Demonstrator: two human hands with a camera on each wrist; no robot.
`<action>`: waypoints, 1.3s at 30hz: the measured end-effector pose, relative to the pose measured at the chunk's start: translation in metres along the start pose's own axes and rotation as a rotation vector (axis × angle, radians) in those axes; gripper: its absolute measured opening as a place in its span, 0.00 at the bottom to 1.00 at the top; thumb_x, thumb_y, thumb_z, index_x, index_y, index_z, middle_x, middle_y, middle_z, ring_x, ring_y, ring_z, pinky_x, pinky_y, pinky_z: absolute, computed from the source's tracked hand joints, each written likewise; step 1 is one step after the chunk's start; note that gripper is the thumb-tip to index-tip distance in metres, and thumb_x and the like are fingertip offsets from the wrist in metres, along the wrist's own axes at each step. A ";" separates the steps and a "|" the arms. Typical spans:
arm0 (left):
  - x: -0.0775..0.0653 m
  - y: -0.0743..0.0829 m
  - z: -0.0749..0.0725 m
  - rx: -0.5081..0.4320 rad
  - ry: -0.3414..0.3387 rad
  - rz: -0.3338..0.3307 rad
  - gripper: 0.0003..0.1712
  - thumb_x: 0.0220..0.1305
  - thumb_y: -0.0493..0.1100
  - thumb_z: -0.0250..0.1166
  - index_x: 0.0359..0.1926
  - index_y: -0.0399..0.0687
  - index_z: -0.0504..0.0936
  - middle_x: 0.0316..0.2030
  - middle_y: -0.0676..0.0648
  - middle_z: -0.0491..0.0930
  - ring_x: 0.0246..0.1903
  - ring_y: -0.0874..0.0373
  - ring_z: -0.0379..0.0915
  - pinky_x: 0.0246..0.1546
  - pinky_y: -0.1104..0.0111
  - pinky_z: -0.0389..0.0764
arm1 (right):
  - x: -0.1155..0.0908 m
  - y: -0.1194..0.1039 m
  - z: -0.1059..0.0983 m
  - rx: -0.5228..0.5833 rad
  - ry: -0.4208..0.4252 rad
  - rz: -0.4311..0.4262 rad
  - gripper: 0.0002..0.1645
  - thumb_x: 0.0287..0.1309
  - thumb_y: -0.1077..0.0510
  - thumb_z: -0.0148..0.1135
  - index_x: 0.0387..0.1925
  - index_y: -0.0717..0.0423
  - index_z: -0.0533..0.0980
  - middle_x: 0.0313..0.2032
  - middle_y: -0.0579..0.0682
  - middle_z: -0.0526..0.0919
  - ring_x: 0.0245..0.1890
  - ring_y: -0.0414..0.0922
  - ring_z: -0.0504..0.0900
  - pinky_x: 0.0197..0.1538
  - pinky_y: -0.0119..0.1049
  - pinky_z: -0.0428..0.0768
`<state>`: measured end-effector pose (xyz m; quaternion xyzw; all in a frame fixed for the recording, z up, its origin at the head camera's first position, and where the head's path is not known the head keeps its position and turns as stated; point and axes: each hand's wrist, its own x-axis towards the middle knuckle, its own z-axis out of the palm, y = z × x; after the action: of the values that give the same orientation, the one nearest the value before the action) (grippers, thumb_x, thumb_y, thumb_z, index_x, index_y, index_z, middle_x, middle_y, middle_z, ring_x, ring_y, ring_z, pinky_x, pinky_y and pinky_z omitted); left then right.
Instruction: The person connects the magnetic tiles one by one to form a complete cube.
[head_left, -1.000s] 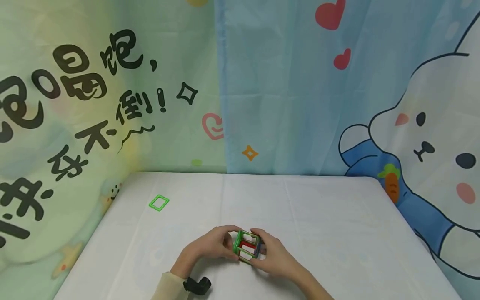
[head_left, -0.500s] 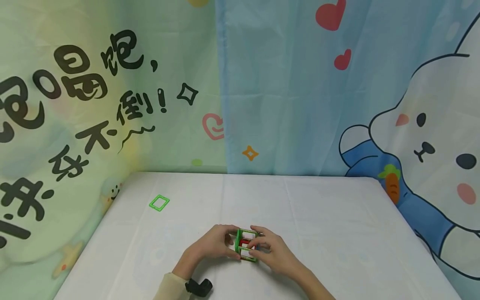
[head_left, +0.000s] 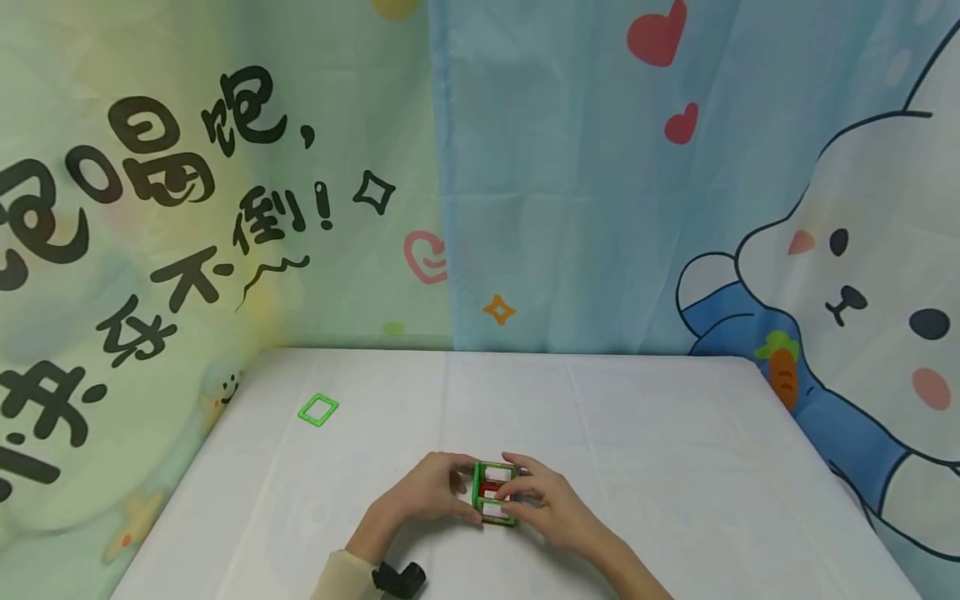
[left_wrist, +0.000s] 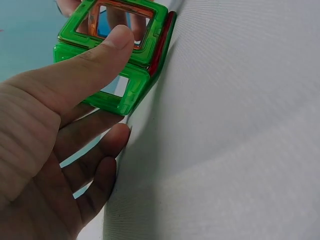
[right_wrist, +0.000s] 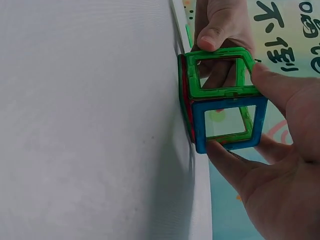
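A small box of see-through magnetic tiles [head_left: 495,521] stands on the white table between the two hands. Green square frames [left_wrist: 155,25] make up much of it, with a blue tile [right_wrist: 199,125] on the right-hand side and a red tile [left_wrist: 163,45] low against the cloth. The left hand [head_left: 427,493] grips the box from the left, its thumb lying over a green frame in the left wrist view. From the right, the right hand [head_left: 553,502] holds the box, fingers on the green and blue frames. Its fingers partly cover the box in the head view.
A single green square tile [head_left: 308,420] lies flat at the table's far left. The white cloth-covered table [head_left: 660,450] meets printed curtains [head_left: 555,208] at the back and sides. A black strap device [head_left: 400,579] sits on the left wrist.
The right hand's fingers have shifted from the box's right edges inward over its top and side. The box has turned slightly. The left hand keeps its hold.
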<state>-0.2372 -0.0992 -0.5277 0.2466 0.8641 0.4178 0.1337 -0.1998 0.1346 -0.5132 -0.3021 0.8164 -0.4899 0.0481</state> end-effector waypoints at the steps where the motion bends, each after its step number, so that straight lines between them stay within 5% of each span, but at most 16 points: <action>1: 0.000 -0.001 0.000 -0.002 0.002 0.000 0.37 0.38 0.46 0.83 0.54 0.46 0.81 0.41 0.60 0.81 0.31 0.67 0.74 0.34 0.73 0.77 | 0.000 0.000 0.000 -0.003 0.002 0.017 0.17 0.57 0.59 0.69 0.49 0.55 0.80 0.65 0.67 0.65 0.59 0.63 0.72 0.52 0.49 0.77; 5: 0.001 -0.002 0.002 -0.015 0.008 0.001 0.37 0.38 0.45 0.83 0.53 0.47 0.81 0.41 0.60 0.81 0.31 0.67 0.74 0.35 0.73 0.77 | -0.001 0.000 0.001 -0.023 0.037 0.122 0.43 0.50 0.55 0.75 0.64 0.63 0.65 0.64 0.66 0.66 0.57 0.62 0.74 0.55 0.48 0.75; 7: 0.001 -0.003 0.003 -0.019 0.011 0.000 0.36 0.38 0.45 0.83 0.53 0.49 0.81 0.41 0.61 0.80 0.31 0.66 0.74 0.35 0.73 0.77 | -0.002 0.001 0.001 -0.007 0.054 0.172 0.49 0.48 0.55 0.77 0.66 0.65 0.61 0.61 0.66 0.69 0.56 0.62 0.75 0.55 0.46 0.75; 16: 0.001 -0.002 0.006 0.016 0.007 0.003 0.38 0.38 0.48 0.83 0.53 0.49 0.80 0.38 0.61 0.78 0.30 0.67 0.72 0.33 0.73 0.76 | -0.002 0.008 -0.003 0.130 0.032 0.173 0.42 0.49 0.62 0.75 0.63 0.69 0.64 0.57 0.68 0.72 0.55 0.63 0.76 0.53 0.39 0.76; 22: -0.005 -0.008 -0.020 -0.026 -0.033 0.018 0.35 0.50 0.44 0.78 0.59 0.44 0.77 0.50 0.52 0.79 0.38 0.63 0.75 0.41 0.69 0.77 | 0.000 0.009 -0.001 0.120 0.046 0.182 0.43 0.48 0.62 0.75 0.63 0.67 0.64 0.57 0.65 0.74 0.56 0.61 0.75 0.54 0.40 0.76; 26: -0.014 -0.020 -0.052 0.008 0.114 -0.039 0.23 0.61 0.42 0.70 0.56 0.40 0.79 0.50 0.45 0.80 0.41 0.56 0.77 0.41 0.63 0.78 | 0.000 0.009 0.000 0.115 0.054 0.189 0.43 0.47 0.63 0.76 0.63 0.68 0.64 0.56 0.64 0.75 0.56 0.60 0.75 0.54 0.40 0.76; 31: -0.027 -0.042 -0.093 0.083 0.362 -0.167 0.17 0.62 0.40 0.68 0.51 0.39 0.82 0.46 0.44 0.82 0.42 0.50 0.79 0.42 0.58 0.79 | 0.000 0.009 -0.001 0.099 0.054 0.204 0.43 0.47 0.63 0.76 0.63 0.66 0.65 0.55 0.61 0.76 0.56 0.57 0.75 0.55 0.40 0.76; 39: -0.052 -0.086 -0.143 0.198 0.540 -0.217 0.17 0.63 0.41 0.67 0.50 0.34 0.82 0.45 0.36 0.82 0.48 0.38 0.76 0.46 0.49 0.76 | 0.000 0.012 0.000 0.108 0.047 0.196 0.42 0.48 0.61 0.76 0.62 0.66 0.65 0.54 0.61 0.77 0.55 0.56 0.76 0.55 0.41 0.76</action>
<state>-0.2829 -0.2664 -0.5056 0.0446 0.9262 0.3654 -0.0814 -0.2055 0.1386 -0.5226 -0.2064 0.8154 -0.5329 0.0927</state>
